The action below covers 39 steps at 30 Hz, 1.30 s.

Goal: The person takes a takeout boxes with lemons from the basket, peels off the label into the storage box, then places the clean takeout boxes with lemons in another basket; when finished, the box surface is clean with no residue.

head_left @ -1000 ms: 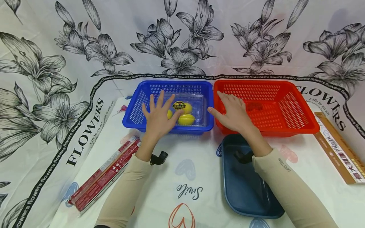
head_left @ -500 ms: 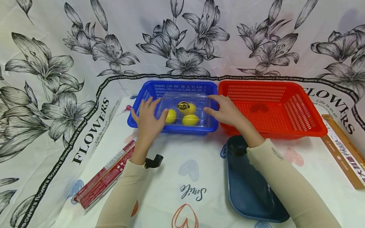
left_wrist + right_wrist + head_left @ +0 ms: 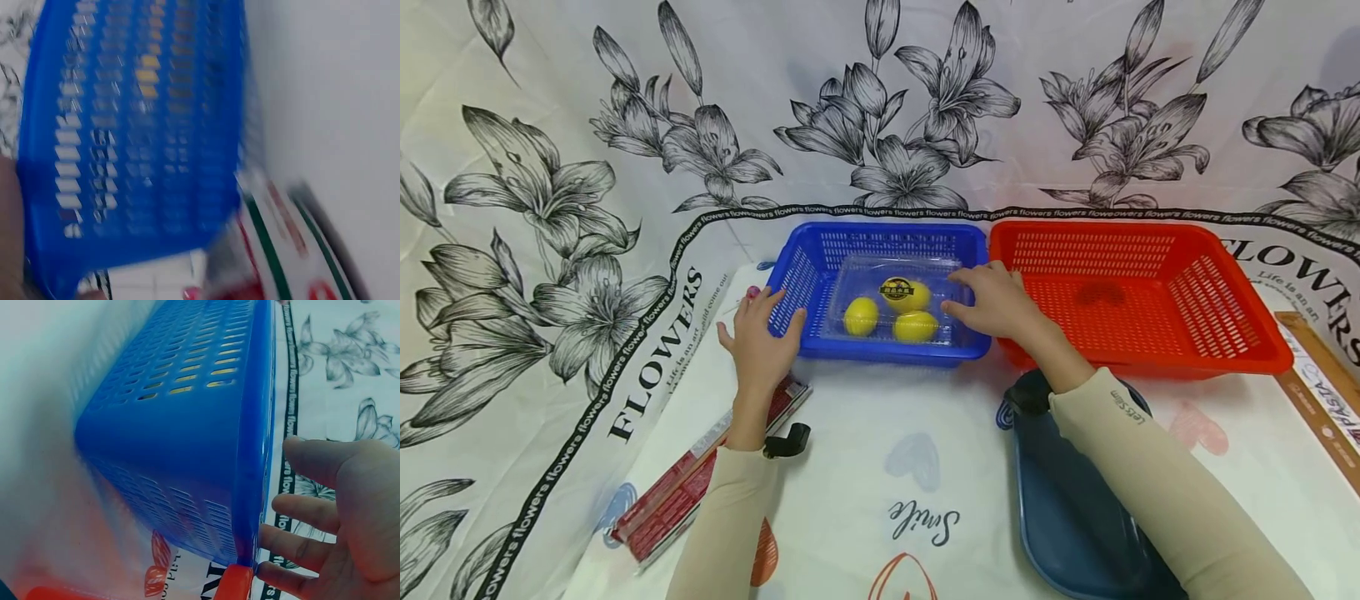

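Inside the blue basket (image 3: 887,357) lies a clear plastic box (image 3: 838,279) with three yellow lemons (image 3: 861,317) and a black-and-gold label on its lid. My left hand (image 3: 760,343) is at the basket's left end, thumb and fingers spread, thumb near the rim. At the right end, my right hand (image 3: 1003,304) reaches over the rim with its fingertips by the box's right side. In the right wrist view its fingers (image 3: 306,512) are loosely extended above the basket's rim. Blur softens the left wrist view, where the basket's slotted end wall (image 3: 137,156) shows.
A red basket (image 3: 1165,367) adjoins on the right. Below it sits a dark blue tray (image 3: 1060,508), partly under the right forearm. Red-wrapped long packs (image 3: 681,492) lie under the left forearm. A brown pasta box (image 3: 1311,417) is at far right.
My left hand has moved from above the blue basket to its left end, uncovering the box and lemons. My right hand stays near the basket's right rim. The head view has shifted left.
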{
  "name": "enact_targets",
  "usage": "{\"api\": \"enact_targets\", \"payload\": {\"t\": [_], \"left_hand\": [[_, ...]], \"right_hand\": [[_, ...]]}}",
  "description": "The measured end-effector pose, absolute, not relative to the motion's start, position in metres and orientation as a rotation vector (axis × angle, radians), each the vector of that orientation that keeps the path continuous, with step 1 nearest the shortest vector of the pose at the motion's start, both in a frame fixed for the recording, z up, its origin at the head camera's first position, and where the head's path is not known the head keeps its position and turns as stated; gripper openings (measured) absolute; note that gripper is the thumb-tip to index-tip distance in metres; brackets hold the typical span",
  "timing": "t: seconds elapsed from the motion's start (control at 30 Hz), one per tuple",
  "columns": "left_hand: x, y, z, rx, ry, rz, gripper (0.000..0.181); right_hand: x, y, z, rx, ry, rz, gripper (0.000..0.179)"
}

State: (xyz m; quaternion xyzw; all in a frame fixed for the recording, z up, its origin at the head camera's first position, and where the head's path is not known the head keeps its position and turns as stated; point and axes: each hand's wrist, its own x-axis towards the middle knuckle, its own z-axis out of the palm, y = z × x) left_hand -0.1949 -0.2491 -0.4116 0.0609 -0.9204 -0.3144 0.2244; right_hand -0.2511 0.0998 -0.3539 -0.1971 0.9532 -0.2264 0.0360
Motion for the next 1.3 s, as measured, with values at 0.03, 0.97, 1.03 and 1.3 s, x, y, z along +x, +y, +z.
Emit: {"api": "enact_targets", "payload": {"t": [0.03, 0.97, 1.03, 1.3], "left_hand": [[-0.196, -0.253, -0.415, 0.147, -2.530, -0.869, 0.054], [-0.203, -0.279, -0.452, -0.001, -2.207, -1.204, 0.040], [-0.203, -0.279, -0.453, 0.003, -2.208, -1.210, 0.040], [-0.203, -0.279, -0.452, 0.019, -2.226, -1.207, 0.038]], "right_hand": [[-0.251, 0.100, -0.354, -0.604, 2.929, -0.694, 0.058], [-0.261, 0.113, -0.364, -0.650, 2.800, -0.984, 0.055], [-0.261, 0.113, -0.364, -0.642, 2.790, -0.998, 0.055], [-0.264, 0.111, -0.360, -0.605, 2.787, -0.967, 0.052]]}}
